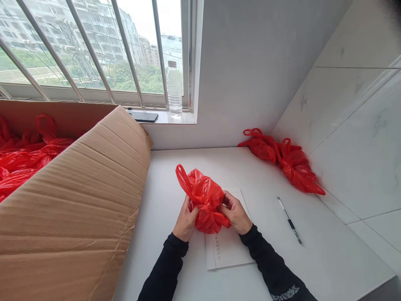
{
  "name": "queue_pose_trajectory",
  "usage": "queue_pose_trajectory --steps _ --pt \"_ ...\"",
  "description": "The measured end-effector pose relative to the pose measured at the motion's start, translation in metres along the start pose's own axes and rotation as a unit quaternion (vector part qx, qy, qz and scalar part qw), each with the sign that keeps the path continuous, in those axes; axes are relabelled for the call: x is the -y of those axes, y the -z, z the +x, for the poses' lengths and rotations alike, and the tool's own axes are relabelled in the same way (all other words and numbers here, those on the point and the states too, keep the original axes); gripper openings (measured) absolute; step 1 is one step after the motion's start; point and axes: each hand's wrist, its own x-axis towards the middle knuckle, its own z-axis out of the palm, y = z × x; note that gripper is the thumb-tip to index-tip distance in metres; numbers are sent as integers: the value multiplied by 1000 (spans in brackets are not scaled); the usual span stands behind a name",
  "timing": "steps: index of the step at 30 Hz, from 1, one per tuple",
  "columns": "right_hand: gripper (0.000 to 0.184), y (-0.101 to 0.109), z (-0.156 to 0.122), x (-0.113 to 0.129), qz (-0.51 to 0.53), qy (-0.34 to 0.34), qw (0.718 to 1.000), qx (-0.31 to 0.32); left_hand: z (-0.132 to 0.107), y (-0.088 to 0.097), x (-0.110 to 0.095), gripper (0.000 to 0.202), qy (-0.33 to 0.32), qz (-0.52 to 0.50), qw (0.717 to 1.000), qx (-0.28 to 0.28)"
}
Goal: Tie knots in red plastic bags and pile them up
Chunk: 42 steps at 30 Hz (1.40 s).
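Between my two hands is a red plastic bag [206, 196], knotted and bunched up, with one handle loop sticking up at its upper left. My left hand [187, 218] grips its left side, thumb in front. On the right side my right hand [236, 212] pinches the gathered plastic near the knot. What the bag contains is hidden. Below it lies a white sheet of paper [227, 251] with a column of handwritten marks, partly covered by the bag and my right forearm.
A cardboard box [78, 200] holding several red plastic bags [28, 161] stands at left. More red bags [285, 161] lie by the right wall. A pen [290, 220] rests on the white table [332, 259]. On the windowsill are a phone [143, 116] and a water bottle [174, 90].
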Motion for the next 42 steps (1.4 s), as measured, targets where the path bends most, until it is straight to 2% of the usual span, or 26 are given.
queue_pose_trajectory --steps 3,7,12,16,18,20,22,27,31,36,42 --pt "23 -1 -1 1 -1 6 1000 -2 1 -1 2 39 -2 0 1000 -8" --pt "24 0 -1 0 -4 9 1000 -15 1 -4 3 50 -11 6 1000 -10" --pt "19 2 0 -5 16 13 999 -41 -1 -10 -4 49 -22 19 1000 -7" --pt "14 3 0 -10 101 -7 994 -46 -2 -8 -7 33 21 25 999 2" --pt "11 2 1 -12 130 -11 990 -48 -2 -5 -4 23 45 38 998 4" --pt "10 2 1 -11 140 -14 989 -44 -1 -2 1 21 49 45 998 -4" --pt "12 1 0 -9 134 -16 990 -38 0 -1 6 20 40 44 998 -18" --pt "32 -1 -2 -2 88 -5 996 -24 2 1 9 23 31 49 998 -32" --pt "27 2 -1 -1 64 2 998 0 2 1 6 29 32 53 998 -22" --pt "19 5 0 -3 56 14 998 -17 1 2 7 35 30 54 998 -15" --pt "24 3 1 -6 74 13 997 -13 3 1 8 36 25 74 997 -20"
